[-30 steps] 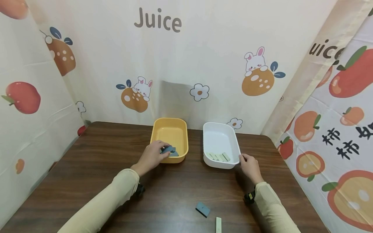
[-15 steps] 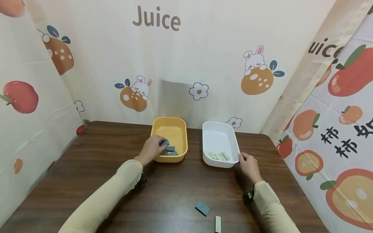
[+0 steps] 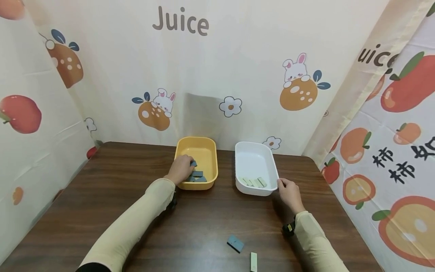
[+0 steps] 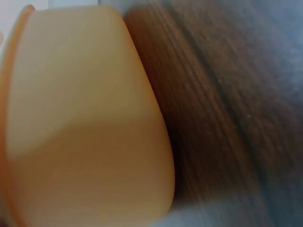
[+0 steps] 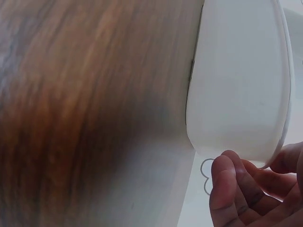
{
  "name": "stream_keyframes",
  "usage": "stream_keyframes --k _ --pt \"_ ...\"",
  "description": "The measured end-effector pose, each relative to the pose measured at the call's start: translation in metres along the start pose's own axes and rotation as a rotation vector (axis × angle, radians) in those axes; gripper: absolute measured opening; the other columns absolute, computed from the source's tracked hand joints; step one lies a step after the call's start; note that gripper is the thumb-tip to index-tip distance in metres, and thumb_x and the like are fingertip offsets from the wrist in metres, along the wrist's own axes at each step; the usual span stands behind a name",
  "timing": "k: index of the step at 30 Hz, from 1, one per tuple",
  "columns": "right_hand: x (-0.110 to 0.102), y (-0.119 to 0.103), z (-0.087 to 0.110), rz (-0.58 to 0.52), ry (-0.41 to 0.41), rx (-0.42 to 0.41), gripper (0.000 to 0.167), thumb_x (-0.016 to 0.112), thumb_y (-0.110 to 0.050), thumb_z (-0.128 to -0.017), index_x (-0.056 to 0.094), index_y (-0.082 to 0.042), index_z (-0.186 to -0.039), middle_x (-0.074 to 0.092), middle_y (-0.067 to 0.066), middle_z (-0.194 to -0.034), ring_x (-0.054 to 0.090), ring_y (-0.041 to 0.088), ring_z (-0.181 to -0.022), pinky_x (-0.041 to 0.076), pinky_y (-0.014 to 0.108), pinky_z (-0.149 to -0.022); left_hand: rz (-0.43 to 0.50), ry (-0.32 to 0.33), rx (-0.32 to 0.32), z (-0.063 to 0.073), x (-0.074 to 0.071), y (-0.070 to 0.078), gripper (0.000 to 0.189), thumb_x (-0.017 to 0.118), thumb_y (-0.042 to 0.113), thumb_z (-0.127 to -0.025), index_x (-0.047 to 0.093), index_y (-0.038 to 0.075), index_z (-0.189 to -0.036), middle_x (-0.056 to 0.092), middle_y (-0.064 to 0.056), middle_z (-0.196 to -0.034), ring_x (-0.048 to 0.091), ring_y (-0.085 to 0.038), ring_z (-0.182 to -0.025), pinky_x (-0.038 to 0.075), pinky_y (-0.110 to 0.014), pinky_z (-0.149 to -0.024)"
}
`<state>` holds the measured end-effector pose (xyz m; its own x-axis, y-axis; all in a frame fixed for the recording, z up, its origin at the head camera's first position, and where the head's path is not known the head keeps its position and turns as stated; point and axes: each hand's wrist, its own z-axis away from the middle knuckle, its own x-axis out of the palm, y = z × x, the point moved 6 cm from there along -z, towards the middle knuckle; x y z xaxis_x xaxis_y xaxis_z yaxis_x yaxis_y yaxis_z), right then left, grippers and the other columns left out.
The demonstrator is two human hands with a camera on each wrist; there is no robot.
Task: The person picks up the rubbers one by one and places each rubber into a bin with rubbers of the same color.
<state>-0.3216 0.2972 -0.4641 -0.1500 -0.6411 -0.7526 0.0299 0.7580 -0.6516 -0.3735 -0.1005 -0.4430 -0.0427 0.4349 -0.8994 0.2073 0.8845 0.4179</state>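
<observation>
My left hand (image 3: 181, 169) reaches over the near-left rim of the yellow bin (image 3: 212, 162). At its fingertips is a blue block (image 3: 193, 163), partly covered by the fingers. More blue blocks (image 3: 197, 173) lie at the bin's near end. In the left wrist view only the yellow bin's outer wall (image 4: 85, 94) and the tabletop appear; the hand is out of sight there. My right hand (image 3: 290, 193) pinches the near-right rim of the white bin (image 3: 256, 158). Up close, the right wrist view has thumb and fingers (image 5: 255, 189) at that rim. Several pale green blocks (image 3: 254, 182) lie inside.
On the brown table (image 3: 190, 234), a loose blue block (image 3: 235, 243) lies near the front, with a pale green block (image 3: 253, 261) beside it at the frame's lower edge. A printed curtain (image 3: 204, 56) hangs right behind both bins.
My left hand has moved farther into the yellow bin with a blue block at its fingers, uncovering other blue blocks near the front. The right hand keeps its hold on the white rim.
</observation>
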Motion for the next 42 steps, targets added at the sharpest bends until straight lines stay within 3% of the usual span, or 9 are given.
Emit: stream_keyframes --k 5,12,16,21,28,31,34,37,42 --pt "-0.002 -0.001 0.000 0.000 0.013 0.006 0.041 0.041 -0.021 -0.102 0.061 0.007 -0.124 0.068 0.019 -0.085 0.058 0.017 -0.067 0.044 0.028 -0.060 -0.019 -0.022 -0.010 -0.007 0.004 0.005 0.017 0.059 0.006 -0.091 0.067 0.006 -0.076 0.052 -0.003 -0.065 0.043 -0.016 -0.059 0.035 -0.026 -0.056" --pt "0.000 -0.001 0.000 0.003 0.002 0.006 0.041 0.042 -0.022 -0.103 0.062 0.006 -0.124 0.069 0.018 -0.086 0.059 0.018 -0.068 0.044 0.027 -0.060 -0.057 -0.066 -0.043 -0.012 0.012 0.003 0.035 0.050 0.000 -0.094 0.049 0.010 -0.060 0.035 -0.001 -0.057 0.033 -0.016 -0.053 0.031 -0.027 -0.052" --pt "0.003 0.000 0.001 0.009 0.002 0.002 0.039 0.042 -0.021 -0.102 0.063 0.006 -0.123 0.068 0.016 -0.082 0.057 0.017 -0.067 0.043 0.028 -0.060 -0.059 -0.097 -0.046 -0.010 0.015 0.000 0.040 0.051 0.000 -0.093 0.042 0.013 -0.057 0.032 0.000 -0.056 0.032 -0.016 -0.053 0.030 -0.027 -0.053" --pt "0.003 0.000 0.002 0.007 -0.001 0.006 0.039 0.043 -0.021 -0.102 0.063 0.006 -0.122 0.067 0.016 -0.081 0.056 0.016 -0.066 0.043 0.027 -0.059 -0.050 -0.133 -0.066 -0.011 0.018 -0.003 0.039 0.051 0.001 -0.094 0.044 0.012 -0.057 0.032 0.000 -0.056 0.032 -0.015 -0.054 0.031 -0.026 -0.053" --pt "0.002 -0.003 0.000 -0.001 -0.004 -0.003 0.041 0.041 -0.022 -0.102 0.062 0.007 -0.122 0.067 0.017 -0.081 0.055 0.018 -0.066 0.043 0.028 -0.059 -0.045 -0.108 -0.051 -0.014 0.017 -0.003 0.040 0.053 0.003 -0.092 0.040 0.013 -0.055 0.031 0.001 -0.054 0.030 -0.014 -0.052 0.029 -0.026 -0.052" --pt "0.003 -0.005 0.000 0.001 -0.007 -0.005 0.041 0.041 -0.022 -0.102 0.062 0.006 -0.122 0.067 0.016 -0.080 0.055 0.018 -0.066 0.042 0.028 -0.059 -0.024 -0.075 -0.028 -0.012 0.013 -0.003 0.031 0.055 0.005 -0.092 0.055 0.006 -0.061 0.048 -0.005 -0.059 0.041 -0.017 -0.055 0.036 -0.029 -0.055" --pt "0.003 -0.004 0.001 0.005 -0.008 0.003 0.040 0.041 -0.022 -0.102 0.062 0.005 -0.122 0.066 0.015 -0.080 0.055 0.018 -0.067 0.042 0.028 -0.060 0.006 -0.036 -0.009 -0.008 0.006 -0.002 0.019 0.057 0.008 -0.092 0.073 -0.002 -0.090 0.071 -0.014 -0.089 0.065 -0.024 -0.078 0.053 -0.036 -0.070" --pt "0.002 -0.004 0.001 0.005 -0.001 0.007 0.040 0.040 -0.021 -0.103 0.062 0.006 -0.122 0.066 0.016 -0.081 0.055 0.018 -0.067 0.042 0.027 -0.060 0.042 -0.019 -0.008 -0.003 0.000 0.000 0.030 0.058 0.010 -0.091 0.070 -0.002 -0.116 0.070 -0.017 -0.117 0.067 -0.031 -0.103 0.055 -0.044 -0.087" --pt "0.002 -0.005 0.002 0.000 0.006 0.002 0.040 0.041 -0.021 -0.103 0.062 0.007 -0.122 0.067 0.018 -0.084 0.056 0.019 -0.069 0.042 0.027 -0.060 0.063 -0.013 -0.007 0.004 -0.011 0.006 0.034 0.056 0.015 -0.093 0.067 -0.001 -0.121 0.070 -0.015 -0.116 0.069 -0.028 -0.094 0.054 -0.044 -0.087"
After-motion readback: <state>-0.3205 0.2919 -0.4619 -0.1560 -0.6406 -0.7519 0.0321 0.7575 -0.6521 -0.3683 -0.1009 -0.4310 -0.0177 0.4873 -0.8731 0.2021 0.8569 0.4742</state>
